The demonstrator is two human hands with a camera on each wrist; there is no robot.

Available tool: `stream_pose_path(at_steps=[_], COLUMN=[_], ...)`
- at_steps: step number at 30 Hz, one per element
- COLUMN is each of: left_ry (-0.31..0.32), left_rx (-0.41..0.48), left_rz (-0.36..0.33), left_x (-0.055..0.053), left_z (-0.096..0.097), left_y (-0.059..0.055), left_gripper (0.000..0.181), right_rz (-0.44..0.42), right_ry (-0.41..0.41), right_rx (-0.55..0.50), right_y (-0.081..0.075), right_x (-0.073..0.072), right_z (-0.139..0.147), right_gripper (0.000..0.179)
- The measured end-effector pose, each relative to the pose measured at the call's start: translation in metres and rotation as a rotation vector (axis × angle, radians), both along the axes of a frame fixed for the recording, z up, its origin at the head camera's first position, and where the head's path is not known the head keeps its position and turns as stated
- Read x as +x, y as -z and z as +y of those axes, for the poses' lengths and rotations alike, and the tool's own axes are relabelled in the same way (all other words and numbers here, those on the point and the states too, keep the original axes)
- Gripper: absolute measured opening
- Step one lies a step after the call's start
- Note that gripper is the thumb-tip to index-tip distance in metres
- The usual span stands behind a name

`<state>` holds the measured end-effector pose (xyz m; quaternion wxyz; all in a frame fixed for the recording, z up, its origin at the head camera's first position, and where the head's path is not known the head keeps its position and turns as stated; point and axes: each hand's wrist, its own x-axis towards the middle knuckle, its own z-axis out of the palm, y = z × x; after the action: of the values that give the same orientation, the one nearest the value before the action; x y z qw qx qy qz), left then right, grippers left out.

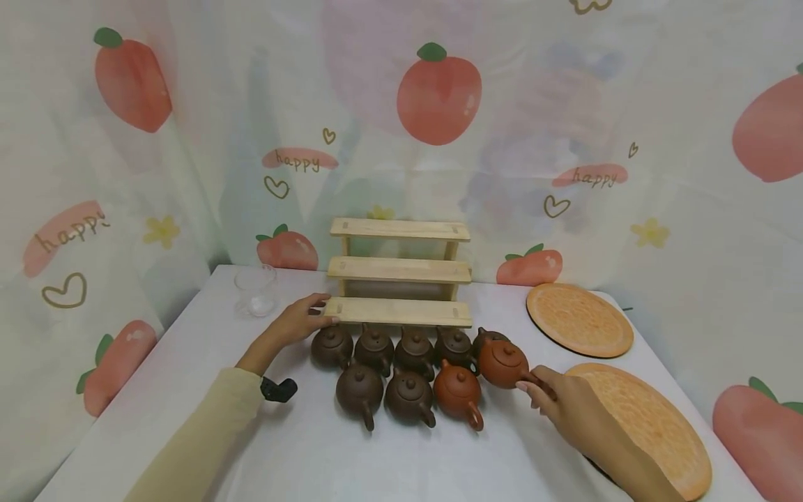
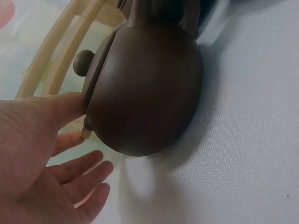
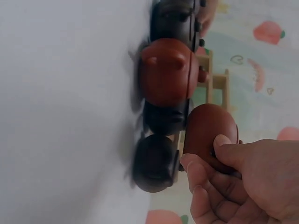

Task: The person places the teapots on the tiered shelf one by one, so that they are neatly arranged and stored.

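Observation:
My right hand [image 1: 561, 401] pinches the handle of a reddish-brown teapot [image 1: 503, 363], its lid on. In the right wrist view this teapot [image 3: 210, 128] is raised off the table, beside the standing ones. A dark teapot [image 1: 488, 339] is partly hidden behind it. My left hand [image 1: 297, 323] holds the left end of the lowest plank of a three-tier wooden rack [image 1: 398, 312], thumb in front and fingers behind. Close by that hand sits a dark brown teapot [image 2: 145, 88]. Another reddish teapot [image 1: 457, 390] stands in the front row, its handle toward me.
Several dark teapots [image 1: 414, 350] stand in two rows before the rack. Two round orange-patterned mats [image 1: 580, 319] lie at the right. Clear glassware [image 1: 256, 291] stands at the back left. A fruit-printed cloth [image 1: 439, 174] hangs behind the table.

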<state>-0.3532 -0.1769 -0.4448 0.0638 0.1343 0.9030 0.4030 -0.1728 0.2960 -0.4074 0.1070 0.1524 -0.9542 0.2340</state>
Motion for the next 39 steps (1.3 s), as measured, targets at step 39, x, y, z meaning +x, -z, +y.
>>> stream_pose_path(at_steps=[39], left_ry=[-0.017], left_rx=[-0.036], left_rz=[0.004], left_x=[0.001], left_z=[0.002], left_y=[-0.005], left_gripper=[0.07], right_rz=[0.057], right_ry=[0.005], right_rx=[0.015], right_y=[-0.097], right_x=[-0.198], right_z=[-0.039], right_gripper=[0.033])
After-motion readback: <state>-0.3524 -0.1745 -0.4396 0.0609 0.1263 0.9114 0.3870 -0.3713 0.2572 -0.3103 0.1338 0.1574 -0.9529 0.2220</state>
